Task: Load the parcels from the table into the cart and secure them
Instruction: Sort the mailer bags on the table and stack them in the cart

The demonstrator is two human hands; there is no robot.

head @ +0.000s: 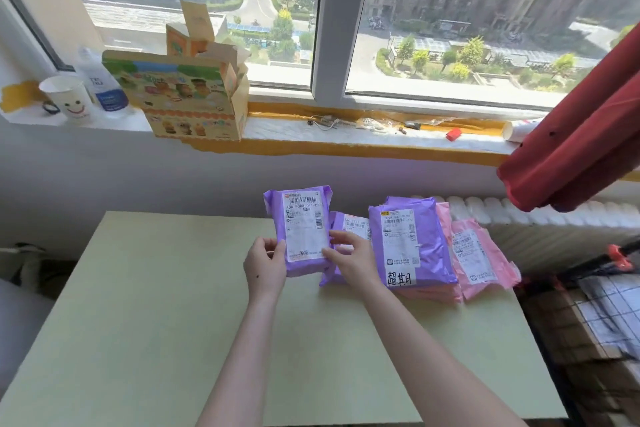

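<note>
Both hands, left hand (265, 267) and right hand (349, 258), grasp a purple parcel (301, 229) upright, more parcels (412, 246) just beside the right-hand grip.

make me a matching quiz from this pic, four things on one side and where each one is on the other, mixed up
1 smiley cup
2 small purple parcel
3 handwritten purple parcel
4 rightmost pink parcel

a on a pink stack
b windowsill, left end
c on table, far right
d held by left hand and right hand

Pairs: 1-b, 2-d, 3-a, 4-c
</note>
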